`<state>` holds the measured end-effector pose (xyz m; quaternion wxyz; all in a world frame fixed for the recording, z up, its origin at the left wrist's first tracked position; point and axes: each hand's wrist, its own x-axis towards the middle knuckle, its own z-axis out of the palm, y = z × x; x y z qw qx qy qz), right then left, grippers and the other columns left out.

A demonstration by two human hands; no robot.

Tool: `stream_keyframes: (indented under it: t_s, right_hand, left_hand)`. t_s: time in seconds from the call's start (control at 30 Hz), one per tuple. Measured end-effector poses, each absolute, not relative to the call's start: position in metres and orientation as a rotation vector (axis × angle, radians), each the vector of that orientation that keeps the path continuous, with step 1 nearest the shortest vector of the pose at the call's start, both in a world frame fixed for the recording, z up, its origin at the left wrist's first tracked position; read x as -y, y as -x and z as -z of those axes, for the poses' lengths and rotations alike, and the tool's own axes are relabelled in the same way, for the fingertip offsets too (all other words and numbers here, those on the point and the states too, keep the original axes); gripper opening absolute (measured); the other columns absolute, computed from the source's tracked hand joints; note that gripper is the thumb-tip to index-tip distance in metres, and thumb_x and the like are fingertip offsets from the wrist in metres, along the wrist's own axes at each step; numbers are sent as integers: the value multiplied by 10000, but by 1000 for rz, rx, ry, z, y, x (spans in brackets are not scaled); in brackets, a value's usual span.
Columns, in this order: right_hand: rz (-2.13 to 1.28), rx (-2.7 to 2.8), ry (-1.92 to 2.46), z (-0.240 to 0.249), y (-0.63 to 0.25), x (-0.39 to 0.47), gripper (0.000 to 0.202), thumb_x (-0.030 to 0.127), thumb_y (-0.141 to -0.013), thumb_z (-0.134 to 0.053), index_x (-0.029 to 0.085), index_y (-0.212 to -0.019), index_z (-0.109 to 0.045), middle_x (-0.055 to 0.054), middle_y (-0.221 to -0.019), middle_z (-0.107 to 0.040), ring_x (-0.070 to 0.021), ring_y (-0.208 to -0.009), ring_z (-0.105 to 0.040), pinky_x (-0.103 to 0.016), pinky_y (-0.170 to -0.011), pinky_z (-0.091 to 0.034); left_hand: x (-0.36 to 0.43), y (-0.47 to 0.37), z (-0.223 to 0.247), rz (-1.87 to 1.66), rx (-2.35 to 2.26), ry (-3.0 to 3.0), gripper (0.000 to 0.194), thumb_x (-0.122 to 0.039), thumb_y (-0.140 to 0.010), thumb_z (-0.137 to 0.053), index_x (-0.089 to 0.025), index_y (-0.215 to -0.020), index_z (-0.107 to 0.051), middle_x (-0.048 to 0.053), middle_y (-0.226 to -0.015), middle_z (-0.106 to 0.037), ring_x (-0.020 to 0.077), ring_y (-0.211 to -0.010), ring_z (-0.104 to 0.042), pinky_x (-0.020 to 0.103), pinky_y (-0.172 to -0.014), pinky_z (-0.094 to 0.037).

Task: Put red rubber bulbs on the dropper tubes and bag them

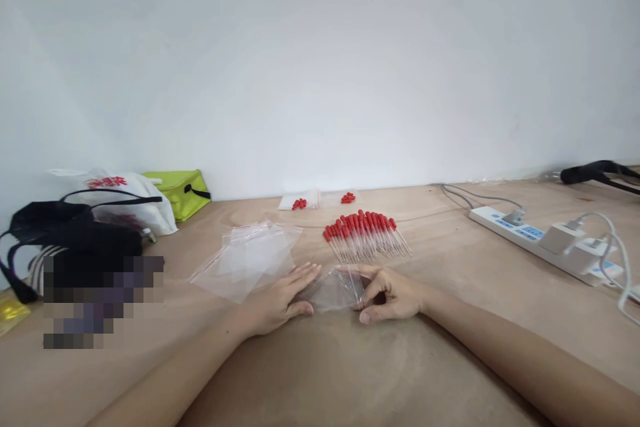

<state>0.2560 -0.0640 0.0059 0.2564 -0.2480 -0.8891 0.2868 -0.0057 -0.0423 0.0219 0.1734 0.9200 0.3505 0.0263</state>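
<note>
A clear plastic zip bag (333, 292) lies on the table between my two hands. My left hand (283, 300) rests flat at the bag's left side, fingers stretched forward. At the bag's right edge, my right hand (393, 293) has its fingers curled and seems to grip the plastic; the exact contact is partly hidden. Just beyond the bag, several glass droppers with red rubber bulbs (365, 233) lie side by side, bulbs pointing away from me. To the left is a loose stack of clear zip bags (250, 257).
Two bags with red rubber bulbs (299, 204) lie near the wall. On the right is a white power strip (530, 237) with plugs and cables. A green box bag (183, 193), a white plastic bag (130, 203) and a black bag (75, 233) stand at the left.
</note>
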Motion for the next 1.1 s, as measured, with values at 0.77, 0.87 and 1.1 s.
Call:
stream_keyframes:
  t_s: [0.77,0.87,1.1]
  right_hand:
    - [-294,1319,1811,-16,-256,-68,126,227,-619,-554,130,-691,-590,-148,-798,-628,-244,-808,-568,-299,-665,-401]
    - [-332,1281,1814,-17,-252,-75,22,164,-586,-550,151,-575,-564,-137,-729,-630,-257,-792,-577,-310,-672,-398]
    - [-439,1221,1623,-32,-268,-55,107,249,-717,-455,158,-705,-511,-69,-691,-623,-160,-623,-585,-257,-567,-423]
  left_hand:
    - [39,4,-20,70,-927,-2716,683,-587,-801,-332,-258,-1356,-109,26,-1418,-87,239,-1291,-105,396,-1051,-141]
    - [39,4,-21,58,-927,-2716,685,-587,-798,-339,-257,-1355,-116,27,-1417,-89,242,-1291,-109,401,-1048,-152]
    - [40,3,-21,49,-935,-2706,692,-589,-793,-348,-241,-1354,-142,40,-1415,-109,250,-1289,-109,412,-1047,-145]
